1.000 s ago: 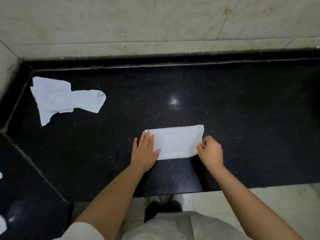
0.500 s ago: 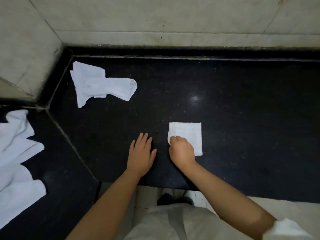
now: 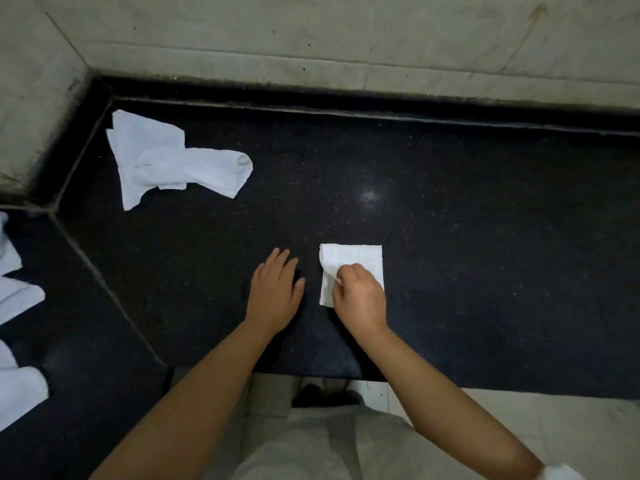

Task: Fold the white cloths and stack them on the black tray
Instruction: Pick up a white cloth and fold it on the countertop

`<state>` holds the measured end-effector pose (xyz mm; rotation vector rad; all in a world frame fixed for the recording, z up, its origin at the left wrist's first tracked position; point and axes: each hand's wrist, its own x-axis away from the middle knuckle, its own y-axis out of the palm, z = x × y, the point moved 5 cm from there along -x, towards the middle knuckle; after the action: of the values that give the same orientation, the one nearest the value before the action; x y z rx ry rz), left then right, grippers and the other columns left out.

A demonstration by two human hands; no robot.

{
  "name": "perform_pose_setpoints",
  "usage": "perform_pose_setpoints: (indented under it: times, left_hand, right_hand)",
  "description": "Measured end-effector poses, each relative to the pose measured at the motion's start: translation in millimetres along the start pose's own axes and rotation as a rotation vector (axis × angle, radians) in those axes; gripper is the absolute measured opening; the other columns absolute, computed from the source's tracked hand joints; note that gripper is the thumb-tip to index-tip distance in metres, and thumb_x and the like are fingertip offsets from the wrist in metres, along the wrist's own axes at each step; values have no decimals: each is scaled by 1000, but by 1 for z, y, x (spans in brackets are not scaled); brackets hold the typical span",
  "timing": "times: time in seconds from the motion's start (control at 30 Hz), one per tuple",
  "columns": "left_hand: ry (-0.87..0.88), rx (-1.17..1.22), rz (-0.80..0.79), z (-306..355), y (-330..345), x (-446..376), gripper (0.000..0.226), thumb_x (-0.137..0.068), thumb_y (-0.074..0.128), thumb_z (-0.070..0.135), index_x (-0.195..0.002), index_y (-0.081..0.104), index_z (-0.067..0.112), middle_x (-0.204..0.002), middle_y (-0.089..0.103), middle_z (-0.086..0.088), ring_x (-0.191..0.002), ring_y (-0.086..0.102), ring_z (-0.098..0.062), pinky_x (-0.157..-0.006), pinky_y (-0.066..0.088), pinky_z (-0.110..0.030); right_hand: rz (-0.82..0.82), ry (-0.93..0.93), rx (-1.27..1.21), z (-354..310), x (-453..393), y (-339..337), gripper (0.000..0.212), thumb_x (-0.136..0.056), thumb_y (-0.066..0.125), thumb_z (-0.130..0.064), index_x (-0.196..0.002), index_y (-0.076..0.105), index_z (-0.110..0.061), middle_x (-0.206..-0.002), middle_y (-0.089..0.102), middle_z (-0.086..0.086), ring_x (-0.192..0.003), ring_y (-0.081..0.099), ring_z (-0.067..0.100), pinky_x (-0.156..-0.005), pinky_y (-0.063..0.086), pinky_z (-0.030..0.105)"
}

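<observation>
Black shiny stone makes the counter (image 3: 450,220) in front of me, and a pale wall (image 3: 311,29) stands along its far edge and turns a corner at the far left. Near my right hand (image 3: 362,299) lies the folded white cloth (image 3: 360,259), a small square close to the near edge of the counter. My right fingers are curled, and they pinch the cloth at its left side, where the top layer lifts up a little. My left hand (image 3: 275,294) lies flat on the stone just left of the cloth, fingers straight and close together, not touching the cloth. A crumpled white cloth (image 3: 173,161) sits far off to the left, near the corner and well apart from my hands. More white cloths (image 3: 17,341) lie at the very left edge, on the side part of the counter, and are partly cut off. Between the crumpled cloth and my hands the stone is bare, and so is the wide stretch to the right. Below the near edge I see a light floor (image 3: 554,420), my dark shoe (image 3: 322,396) and my pale clothes (image 3: 329,452).
</observation>
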<state>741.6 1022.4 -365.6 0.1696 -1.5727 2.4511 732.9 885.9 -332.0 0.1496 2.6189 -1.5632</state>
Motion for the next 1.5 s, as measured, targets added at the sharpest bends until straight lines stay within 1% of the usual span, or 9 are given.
perform_pose_setpoints:
  times: [0.17,0.27,0.37,0.5,0.63,0.9,1.1,1.3,1.5]
  left_hand:
    - [-26,26,5,-10,-1,5,68,-85,23,41,-122,57,-5,-132,54,-24,-128,46,-39,-104,38,-47]
    - [-71,94,-53,-7,-1,-5,46,-97,38,28,-134,46,1,-136,51,-16,-128,45,-30,-107,35,-37]
    - [-99,197,-99,11,0,-28,43,-97,44,22,-138,41,7,-133,52,-12,-122,50,-24,-101,39,-33]
    - [-171,259,-172,30,0,-53,45,-97,46,23,-139,40,9,-133,51,-11,-120,51,-23,-100,40,-31]
    - [-147,218,-193,36,-3,-65,28,-95,48,15,-118,60,5,-121,60,-14,-110,56,-25,-92,44,-29]
    - [64,39,-236,53,4,-84,25,-94,48,15,-113,63,7,-119,58,-9,-107,54,-19,-88,43,-24]
    - [166,-31,-363,71,7,-92,25,-94,47,14,-118,54,9,-114,61,-10,-93,55,-17,-82,45,-26]
    - [533,-154,-463,172,1,-90,24,-93,46,12,-109,65,10,-92,44,2,-86,47,-14,-61,33,-17]
    - [906,-303,-398,359,26,-55,21,-92,50,21,-106,64,14,-111,57,-3,-105,54,-18,-84,42,-28]
  right_hand:
    - [-229,-78,82,5,14,32,33,-36,80,7,-50,54,-8,-44,53,3,-37,50,19,-39,29,16]
    - [-238,-172,81,8,15,29,20,-52,79,-14,-66,65,-10,-53,62,1,-45,59,19,-45,38,18]
    - [-221,-197,41,23,17,18,38,-73,50,-41,-86,70,-11,-72,72,0,-64,68,18,-60,52,27]
    - [-172,89,-49,55,-8,-5,36,-85,51,-26,-106,64,-1,-103,68,17,-96,62,36,-83,47,44]
    - [-380,198,70,73,-49,1,44,-93,45,-22,-135,40,-14,-134,44,11,-124,39,28,-104,31,38]
    - [-536,197,37,88,-75,0,22,-87,48,-9,-104,62,-4,-115,54,15,-109,49,30,-83,41,31]
    - [-634,200,-149,92,-71,-24,9,-83,52,-5,-76,49,-10,-68,47,-3,-66,46,11,-52,32,17]
    - [-422,183,-184,135,-31,-112,9,-82,55,-4,-77,56,-11,-75,53,-2,-67,46,11,-55,35,8]
    - [-64,324,-80,253,41,-239,2,-81,62,-5,-79,62,-4,-68,49,-6,-71,50,16,-59,32,11]
